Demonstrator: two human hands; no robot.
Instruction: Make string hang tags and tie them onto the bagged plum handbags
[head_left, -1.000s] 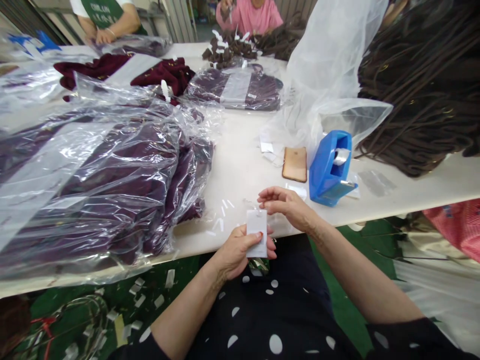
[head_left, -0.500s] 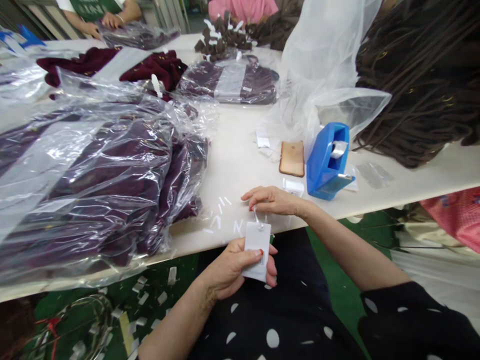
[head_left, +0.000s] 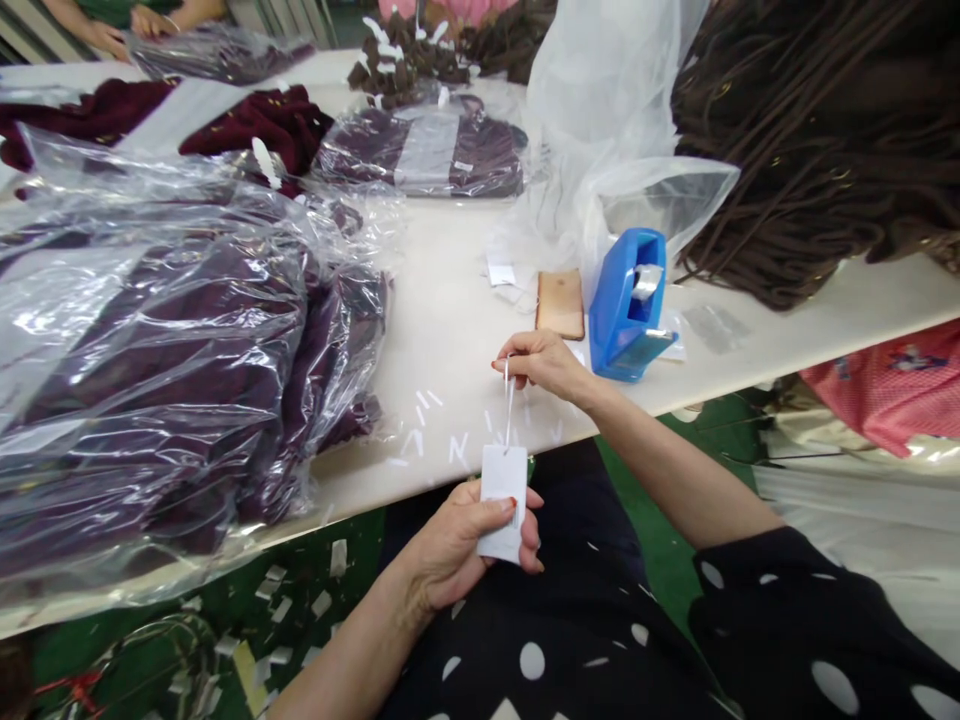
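My left hand (head_left: pixel 457 545) grips a white paper tag (head_left: pixel 503 487) just below the near edge of the white table (head_left: pixel 465 310), over my lap. A thin white string (head_left: pixel 509 402) runs up from the tag's top. My right hand (head_left: pixel 544 362) pinches the upper end of that string above the table edge and holds it taut. Several small clear tape strips (head_left: pixel 431 435) are stuck on the table right beside the string.
A blue tape dispenser (head_left: pixel 624 305) and a tan phone (head_left: pixel 560 303) lie just beyond my right hand. A stack of bagged purple garments (head_left: pixel 172 350) fills the left. Dark brown cords (head_left: pixel 810 140) pile at the right, behind a clear bag (head_left: pixel 622 130). Another person's hands (head_left: pixel 112 35) work far left.
My right hand has risen away from the tag, drawing the string out long and taut. My left hand with the tag has dropped lower, toward my lap.
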